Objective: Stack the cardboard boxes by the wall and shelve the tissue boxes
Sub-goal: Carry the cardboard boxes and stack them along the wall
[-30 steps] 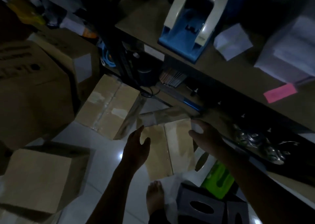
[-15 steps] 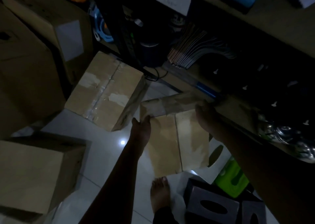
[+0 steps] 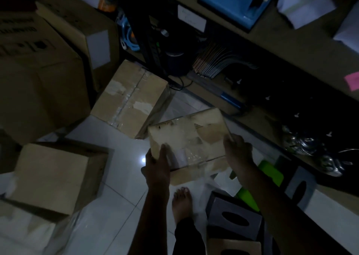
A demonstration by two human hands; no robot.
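A small taped cardboard box (image 3: 191, 138) is tipped up off the white floor, held between both hands. My left hand (image 3: 156, 164) grips its left side and my right hand (image 3: 237, 152) grips its right side. A second taped cardboard box (image 3: 129, 99) lies on the floor just behind it to the left. A third, plain cardboard box (image 3: 56, 175) sits at the lower left. Grey tissue boxes (image 3: 233, 218) and a green tissue box (image 3: 269, 172) lie on the floor at the lower right, beside my bare foot (image 3: 181, 204).
Large printed cartons (image 3: 37, 70) are piled at the left against the wall. A dark shelf unit (image 3: 291, 47) runs along the right, holding a blue plastic item (image 3: 233, 0), white packages (image 3: 305, 4), hangers and metal ware. The room is dim.
Both hands reached down to the small box, closed on its sides and tilted it up off the floor. The camera dipped lower and then rose again.
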